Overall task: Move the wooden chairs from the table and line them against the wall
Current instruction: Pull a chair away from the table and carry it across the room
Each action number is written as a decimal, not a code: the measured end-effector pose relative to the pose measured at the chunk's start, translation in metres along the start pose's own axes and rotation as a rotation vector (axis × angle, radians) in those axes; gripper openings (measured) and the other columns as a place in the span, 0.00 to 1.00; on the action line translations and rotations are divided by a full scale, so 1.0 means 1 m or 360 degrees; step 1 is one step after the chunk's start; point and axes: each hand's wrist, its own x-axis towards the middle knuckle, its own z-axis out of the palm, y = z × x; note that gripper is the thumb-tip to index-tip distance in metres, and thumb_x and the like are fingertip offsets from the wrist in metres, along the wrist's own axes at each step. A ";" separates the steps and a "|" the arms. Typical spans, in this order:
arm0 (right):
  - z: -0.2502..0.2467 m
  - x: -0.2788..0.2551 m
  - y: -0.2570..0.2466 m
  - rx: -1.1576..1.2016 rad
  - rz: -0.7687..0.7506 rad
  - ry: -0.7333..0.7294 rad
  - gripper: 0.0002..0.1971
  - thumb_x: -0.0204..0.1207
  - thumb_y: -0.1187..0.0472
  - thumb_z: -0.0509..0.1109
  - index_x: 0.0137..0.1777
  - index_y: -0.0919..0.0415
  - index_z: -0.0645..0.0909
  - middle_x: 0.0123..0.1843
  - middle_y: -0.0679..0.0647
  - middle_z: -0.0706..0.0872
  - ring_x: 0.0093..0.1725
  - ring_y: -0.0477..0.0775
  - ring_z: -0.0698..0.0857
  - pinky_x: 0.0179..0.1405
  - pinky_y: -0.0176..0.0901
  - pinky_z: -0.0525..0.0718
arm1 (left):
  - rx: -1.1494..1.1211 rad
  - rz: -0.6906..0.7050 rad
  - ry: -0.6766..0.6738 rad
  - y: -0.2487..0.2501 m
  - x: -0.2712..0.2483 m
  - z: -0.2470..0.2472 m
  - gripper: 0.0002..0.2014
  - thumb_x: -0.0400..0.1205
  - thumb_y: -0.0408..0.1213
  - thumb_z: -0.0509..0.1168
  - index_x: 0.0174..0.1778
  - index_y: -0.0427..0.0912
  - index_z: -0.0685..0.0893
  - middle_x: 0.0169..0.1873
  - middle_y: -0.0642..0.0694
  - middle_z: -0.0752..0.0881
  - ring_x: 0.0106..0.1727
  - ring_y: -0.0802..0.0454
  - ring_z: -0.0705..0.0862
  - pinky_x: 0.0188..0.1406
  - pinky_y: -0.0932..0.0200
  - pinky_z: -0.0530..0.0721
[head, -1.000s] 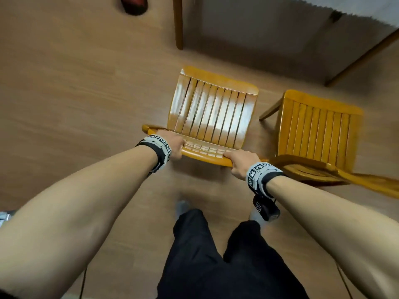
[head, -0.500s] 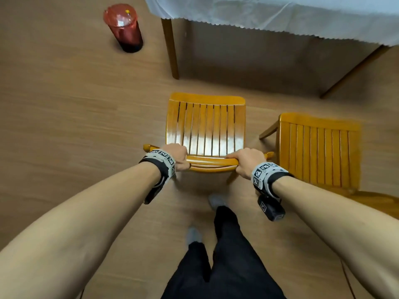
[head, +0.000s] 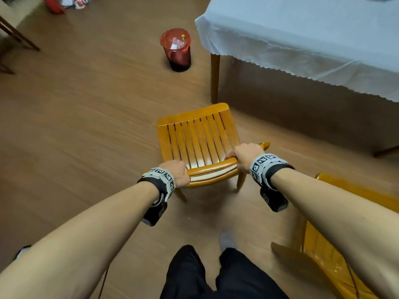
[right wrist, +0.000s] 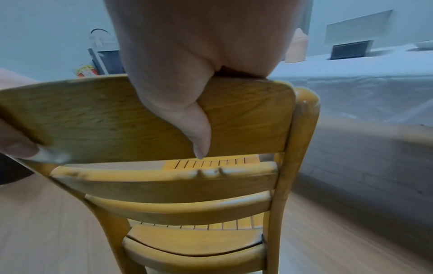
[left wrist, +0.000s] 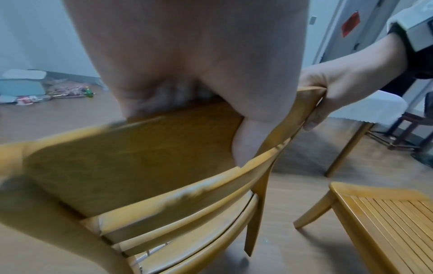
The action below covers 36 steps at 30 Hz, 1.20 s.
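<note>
A wooden chair (head: 197, 137) with a slatted seat stands on the floor in front of me, a short way from the table (head: 313, 35). My left hand (head: 178, 172) grips the left end of its top back rail (left wrist: 140, 144). My right hand (head: 244, 156) grips the right end, thumb down the back of the rail (right wrist: 164, 115). The right wrist view shows that thumb (right wrist: 194, 128) pressed on the wood. A second wooden chair (head: 336, 255) stands at my lower right, also visible in the left wrist view (left wrist: 384, 218).
The table wears a white cloth, and its wooden leg (head: 214, 78) stands just beyond the chair. A red bin (head: 176, 49) sits on the floor to the far left of the table. Clutter (head: 69, 3) lies along the far wall. Open wooden floor spreads to the left.
The chair I hold has come back away from the table and turned to the left. The second chair has slid to my lower right, and more of the table and floor shows.
</note>
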 end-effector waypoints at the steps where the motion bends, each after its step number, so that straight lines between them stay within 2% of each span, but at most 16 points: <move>1: -0.008 0.014 -0.002 -0.0034 -0.0024 -0.0004 0.20 0.79 0.60 0.69 0.61 0.32 0.85 0.42 0.41 0.84 0.43 0.51 0.85 0.42 0.48 0.88 | 0.0007 -0.0014 -0.0011 -0.007 0.004 -0.005 0.14 0.73 0.39 0.64 0.52 0.45 0.88 0.39 0.45 0.86 0.42 0.42 0.85 0.41 0.55 0.83; 3: -0.022 0.044 -0.008 -0.0105 -0.0073 -0.0018 0.19 0.79 0.59 0.69 0.63 0.32 0.84 0.42 0.41 0.82 0.44 0.51 0.85 0.43 0.48 0.87 | 0.0047 -0.0034 -0.0021 -0.022 0.015 -0.016 0.14 0.75 0.40 0.64 0.54 0.46 0.87 0.41 0.45 0.85 0.43 0.42 0.85 0.42 0.54 0.83; 7: -0.057 0.102 -0.025 -0.0213 -0.0160 -0.0035 0.19 0.80 0.57 0.69 0.64 0.32 0.84 0.41 0.41 0.82 0.43 0.51 0.84 0.39 0.45 0.80 | 0.0076 -0.0066 0.0011 -0.063 0.039 -0.046 0.06 0.77 0.41 0.64 0.48 0.44 0.81 0.44 0.44 0.84 0.42 0.42 0.81 0.42 0.53 0.80; 9: -0.081 0.134 -0.039 -0.0224 -0.0184 -0.0044 0.20 0.80 0.57 0.69 0.65 0.32 0.84 0.43 0.42 0.83 0.44 0.51 0.84 0.42 0.47 0.84 | 0.0050 -0.0076 0.0029 -0.090 0.055 -0.067 0.08 0.78 0.42 0.64 0.51 0.44 0.82 0.47 0.43 0.85 0.44 0.42 0.81 0.43 0.52 0.79; 11: -0.108 0.165 -0.055 -0.0230 -0.0190 -0.0057 0.20 0.80 0.58 0.69 0.65 0.32 0.84 0.44 0.42 0.85 0.45 0.52 0.86 0.46 0.50 0.88 | 0.0037 -0.0076 0.0057 -0.119 0.071 -0.090 0.13 0.79 0.43 0.64 0.58 0.45 0.84 0.52 0.42 0.86 0.48 0.41 0.82 0.47 0.52 0.80; 14: -0.141 0.207 -0.079 -0.0255 -0.0211 -0.0084 0.18 0.81 0.59 0.68 0.64 0.33 0.85 0.43 0.43 0.87 0.44 0.52 0.87 0.46 0.51 0.89 | 0.0020 -0.0086 0.0093 -0.161 0.095 -0.118 0.18 0.79 0.44 0.64 0.65 0.44 0.83 0.57 0.42 0.87 0.56 0.40 0.85 0.52 0.51 0.80; 19: -0.184 0.280 -0.119 -0.0312 -0.0260 -0.0132 0.20 0.82 0.60 0.68 0.66 0.34 0.84 0.45 0.45 0.86 0.44 0.52 0.86 0.43 0.48 0.87 | -0.0068 -0.0171 0.0067 -0.228 0.131 -0.155 0.19 0.79 0.46 0.65 0.65 0.46 0.84 0.55 0.44 0.87 0.54 0.42 0.84 0.50 0.52 0.79; 22: -0.206 0.324 -0.140 -0.0325 -0.0306 -0.0136 0.20 0.83 0.59 0.68 0.69 0.35 0.83 0.44 0.45 0.84 0.43 0.51 0.85 0.39 0.45 0.83 | -0.0107 -0.0224 0.0038 -0.265 0.152 -0.179 0.21 0.79 0.44 0.65 0.69 0.47 0.83 0.56 0.43 0.87 0.56 0.42 0.85 0.53 0.51 0.80; 27: -0.247 0.406 -0.163 -0.0370 -0.0402 -0.0123 0.18 0.83 0.58 0.68 0.66 0.36 0.85 0.44 0.44 0.86 0.42 0.52 0.86 0.37 0.46 0.83 | -0.0170 -0.0311 -0.0013 -0.319 0.194 -0.225 0.24 0.79 0.42 0.65 0.73 0.48 0.80 0.59 0.43 0.85 0.59 0.41 0.84 0.56 0.48 0.81; 30: -0.279 0.456 -0.171 -0.0391 -0.0456 -0.0111 0.18 0.82 0.59 0.69 0.65 0.36 0.85 0.44 0.43 0.86 0.43 0.52 0.86 0.40 0.48 0.86 | -0.0231 -0.0385 -0.0012 -0.342 0.223 -0.256 0.24 0.80 0.42 0.65 0.75 0.48 0.79 0.61 0.42 0.84 0.60 0.41 0.83 0.56 0.48 0.81; 32: -0.303 0.489 -0.175 -0.0405 -0.0470 -0.0121 0.17 0.81 0.60 0.69 0.64 0.37 0.86 0.44 0.44 0.86 0.43 0.52 0.86 0.42 0.49 0.87 | -0.0281 -0.0436 0.0042 -0.354 0.241 -0.278 0.23 0.81 0.42 0.66 0.74 0.48 0.80 0.61 0.43 0.85 0.61 0.42 0.83 0.56 0.48 0.82; 36: -0.355 0.553 -0.186 -0.0462 -0.0482 -0.0086 0.18 0.80 0.62 0.66 0.60 0.38 0.88 0.47 0.46 0.87 0.45 0.54 0.85 0.38 0.47 0.82 | -0.0338 -0.0447 0.0229 -0.386 0.274 -0.322 0.25 0.81 0.42 0.69 0.76 0.53 0.78 0.63 0.45 0.85 0.63 0.42 0.83 0.56 0.48 0.82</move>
